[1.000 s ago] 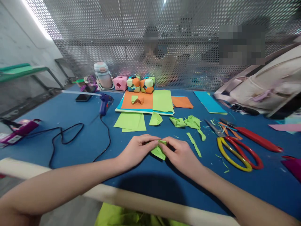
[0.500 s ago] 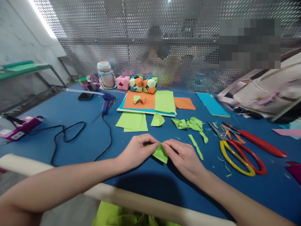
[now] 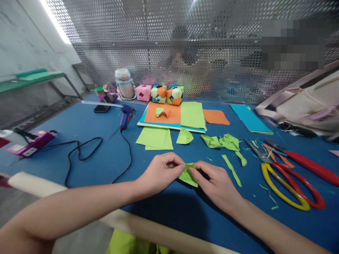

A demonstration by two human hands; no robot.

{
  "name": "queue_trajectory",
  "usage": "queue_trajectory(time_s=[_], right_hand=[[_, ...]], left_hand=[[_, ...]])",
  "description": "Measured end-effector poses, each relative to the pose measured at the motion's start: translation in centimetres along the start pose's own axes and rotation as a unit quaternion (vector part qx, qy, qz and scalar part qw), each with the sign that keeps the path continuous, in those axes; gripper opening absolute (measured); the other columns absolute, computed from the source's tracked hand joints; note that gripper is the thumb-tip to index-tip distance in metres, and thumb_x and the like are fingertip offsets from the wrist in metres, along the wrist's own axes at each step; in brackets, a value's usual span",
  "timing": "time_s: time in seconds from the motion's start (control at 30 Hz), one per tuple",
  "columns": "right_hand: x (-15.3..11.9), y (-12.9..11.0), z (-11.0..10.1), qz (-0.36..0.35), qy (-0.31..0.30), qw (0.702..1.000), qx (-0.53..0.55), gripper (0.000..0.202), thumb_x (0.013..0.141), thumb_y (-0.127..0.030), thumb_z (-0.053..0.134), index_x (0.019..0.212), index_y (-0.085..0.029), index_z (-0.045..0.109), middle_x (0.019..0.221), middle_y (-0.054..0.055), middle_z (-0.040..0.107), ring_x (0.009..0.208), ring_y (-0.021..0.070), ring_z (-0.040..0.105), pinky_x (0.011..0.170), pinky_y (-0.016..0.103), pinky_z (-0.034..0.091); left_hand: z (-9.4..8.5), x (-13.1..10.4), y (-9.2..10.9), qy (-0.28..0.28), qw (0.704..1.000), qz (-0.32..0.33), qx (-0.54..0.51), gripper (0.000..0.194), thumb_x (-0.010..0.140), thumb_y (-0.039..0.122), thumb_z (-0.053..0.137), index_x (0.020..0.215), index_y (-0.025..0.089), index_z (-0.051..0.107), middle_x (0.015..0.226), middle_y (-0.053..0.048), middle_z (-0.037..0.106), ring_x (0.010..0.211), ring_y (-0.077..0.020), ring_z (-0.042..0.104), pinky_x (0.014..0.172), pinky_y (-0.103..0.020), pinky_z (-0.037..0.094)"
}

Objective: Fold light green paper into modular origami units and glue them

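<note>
One green paper piece (image 3: 188, 179), apparently part-folded, is clamped by the fingers of both left hand (image 3: 160, 174) and right hand (image 3: 215, 181) near the surface's (image 3: 106, 165) front edge. Beyond, another green piece (image 3: 184, 137) is already folded; flat sheets (image 3: 152, 137) lie unfolded.

A phone (image 3: 101, 108) lies front-left of the bottle (image 3: 125, 86), and a bag (image 3: 309, 100) sits well to the bottle's right.

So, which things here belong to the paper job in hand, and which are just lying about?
Likely the job's:
- held paper
- green sheets
- scissors
- perhaps the glue gun

Seemingly just lying about:
- phone
- bottle
- bag
</note>
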State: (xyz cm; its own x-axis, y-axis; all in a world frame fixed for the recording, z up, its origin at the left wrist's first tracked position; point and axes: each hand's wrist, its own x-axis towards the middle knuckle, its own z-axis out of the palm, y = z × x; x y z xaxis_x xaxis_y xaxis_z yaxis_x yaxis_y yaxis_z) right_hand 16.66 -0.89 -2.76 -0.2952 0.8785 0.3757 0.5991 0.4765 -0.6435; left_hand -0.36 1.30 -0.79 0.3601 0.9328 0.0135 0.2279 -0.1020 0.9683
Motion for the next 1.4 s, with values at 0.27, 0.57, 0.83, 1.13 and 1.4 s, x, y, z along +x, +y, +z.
queue_trajectory(time_s=[0.27,0.57,0.83,1.13,1.4], right_hand=[[-0.1,-0.1,-0.1,-0.02,0.006,1.0,-0.018,0.028,0.09,-0.027,0.044,0.063,-0.02,0.047,0.054,-0.004,0.045,0.048,0.0092,0.043,0.047,0.021,0.035],[-0.5,-0.2,-0.2,-0.042,0.02,0.998,-0.047,0.026,0.089,-0.023,0.045,0.063,-0.02,0.047,0.054,-0.004,0.047,0.048,0.009,0.045,0.048,0.021,0.036],[-0.4,-0.3,-0.4,-0.044,0.035,0.997,-0.061,0.022,0.088,-0.024,0.047,0.067,-0.02,0.053,0.055,-0.004,0.051,0.047,0.0094,0.046,0.048,0.021,0.036],[-0.3,-0.5,-0.7,-0.062,0.055,0.994,-0.078,0.025,0.086,-0.022,0.048,0.061,-0.02,0.05,0.052,-0.004,0.049,0.047,0.0088,0.043,0.049,0.021,0.036],[0.2,-0.2,-0.9,-0.042,0.013,0.999,-0.025,0.024,0.088,-0.026,0.046,0.067,-0.019,0.054,0.057,-0.002,0.054,0.051,0.01,0.05,0.051,0.021,0.038]], left_hand=[[0.1,0.1,0.1,-0.01,0.999,-0.034,-0.038,0.011,0.074,0.023,0.057,0.069,0.014,0.061,0.065,0.0,0.058,0.06,-0.0099,0.049,0.054,-0.02,0.04],[0.3,0.0,-0.7,-0.008,0.998,-0.009,-0.063,0.01,0.072,0.023,0.056,0.065,0.015,0.055,0.073,-0.003,0.06,0.069,-0.0129,0.054,0.062,-0.024,0.042],[0.3,-0.2,-1.0,-0.002,0.997,0.041,-0.065,0.008,0.072,0.02,0.056,0.066,0.015,0.055,0.073,-0.003,0.06,0.069,-0.0128,0.055,0.063,-0.024,0.043],[0.2,-0.5,-0.3,-0.004,0.997,0.034,-0.071,0.009,0.07,0.019,0.058,0.063,0.014,0.053,0.085,-0.006,0.061,0.076,-0.0134,0.056,0.067,-0.024,0.043],[0.2,-0.2,0.1,-0.041,0.981,-0.093,-0.168,0.008,0.061,0.014,0.056,0.061,0.015,0.048,0.09,-0.006,0.061,0.068,-0.0113,0.054,0.061,-0.024,0.039]])
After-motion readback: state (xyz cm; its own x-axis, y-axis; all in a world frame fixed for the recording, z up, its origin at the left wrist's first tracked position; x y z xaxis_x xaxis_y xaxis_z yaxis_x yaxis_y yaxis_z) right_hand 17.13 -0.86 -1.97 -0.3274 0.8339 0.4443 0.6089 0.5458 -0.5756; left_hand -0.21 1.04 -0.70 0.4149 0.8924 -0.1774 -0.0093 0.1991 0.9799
